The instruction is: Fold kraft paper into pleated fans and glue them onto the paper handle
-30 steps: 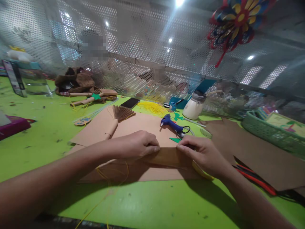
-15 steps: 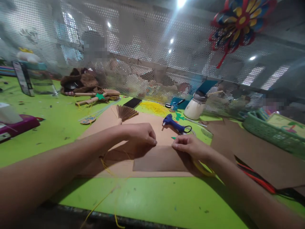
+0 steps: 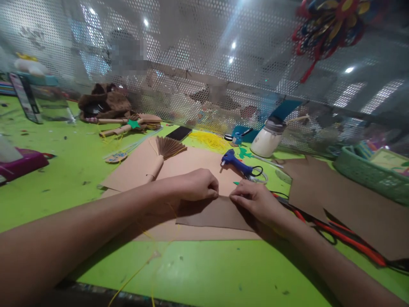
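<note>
A small brown paper sheet (image 3: 214,215) lies on a larger tan card sheet (image 3: 188,164) on the green table (image 3: 64,170). My left hand (image 3: 194,185) is curled, its fingertips pinching the far edge of the brown paper. My right hand (image 3: 255,200) pinches the same edge just to the right, thumb and fingers pressed together. The two hands almost touch. A thin yellow string (image 3: 150,256) trails under my left forearm toward the table's near edge.
A blue glue gun (image 3: 236,164), a pleated paper fan on a stick (image 3: 164,151), a phone (image 3: 179,133), yellow shreds (image 3: 207,140) and a white jar (image 3: 266,138) lie beyond. Red and black strips (image 3: 338,236) run right. A green basket (image 3: 370,175) stands far right. A perforated screen (image 3: 191,64) backs the table.
The brown paper lay folded as a narrow strip under my hands; it now lies flat and wider. Both hands moved to its far edge and closer together.
</note>
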`<state>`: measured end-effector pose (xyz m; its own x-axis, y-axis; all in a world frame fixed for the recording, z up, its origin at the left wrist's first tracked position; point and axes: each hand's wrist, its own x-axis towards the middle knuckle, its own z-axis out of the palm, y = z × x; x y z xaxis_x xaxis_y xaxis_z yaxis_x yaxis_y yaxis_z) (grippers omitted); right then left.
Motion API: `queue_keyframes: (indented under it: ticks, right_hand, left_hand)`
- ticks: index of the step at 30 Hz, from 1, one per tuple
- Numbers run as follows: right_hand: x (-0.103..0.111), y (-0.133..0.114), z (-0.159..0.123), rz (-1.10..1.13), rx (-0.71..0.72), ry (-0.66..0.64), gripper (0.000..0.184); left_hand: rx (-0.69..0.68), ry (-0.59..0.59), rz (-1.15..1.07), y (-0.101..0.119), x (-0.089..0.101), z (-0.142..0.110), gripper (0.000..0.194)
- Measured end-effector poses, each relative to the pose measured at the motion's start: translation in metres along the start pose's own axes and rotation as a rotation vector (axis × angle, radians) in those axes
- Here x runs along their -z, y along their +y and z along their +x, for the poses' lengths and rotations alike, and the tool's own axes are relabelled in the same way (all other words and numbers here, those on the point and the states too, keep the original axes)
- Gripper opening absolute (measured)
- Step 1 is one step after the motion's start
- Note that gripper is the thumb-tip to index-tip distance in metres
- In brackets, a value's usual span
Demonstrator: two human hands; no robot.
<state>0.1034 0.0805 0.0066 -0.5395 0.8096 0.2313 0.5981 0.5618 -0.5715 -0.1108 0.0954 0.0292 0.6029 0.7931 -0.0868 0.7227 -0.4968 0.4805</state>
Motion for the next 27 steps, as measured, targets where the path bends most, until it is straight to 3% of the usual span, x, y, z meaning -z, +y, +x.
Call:
queue_keyframes:
  ticks: [5,12,27]
  right_hand:
    - [-0.003,-0.001,0.0,-0.098,0.168,-0.002,0.015]
    - [-0.006,-0.005,0.001,-0.224,0.218,-0.004,0.011]
    - [-0.002,-0.001,-0.002,-0.229,0.204,-0.028,0.011]
  left_hand:
    - [-0.116,0.065,0.079,-0.003,-0.006,0.0,0.016]
    - [-0.149,0.086,0.131,-0.007,-0.012,0.002,0.015]
    - [-0.026,0.007,0.19,-0.005,0.0,-0.008,0.016]
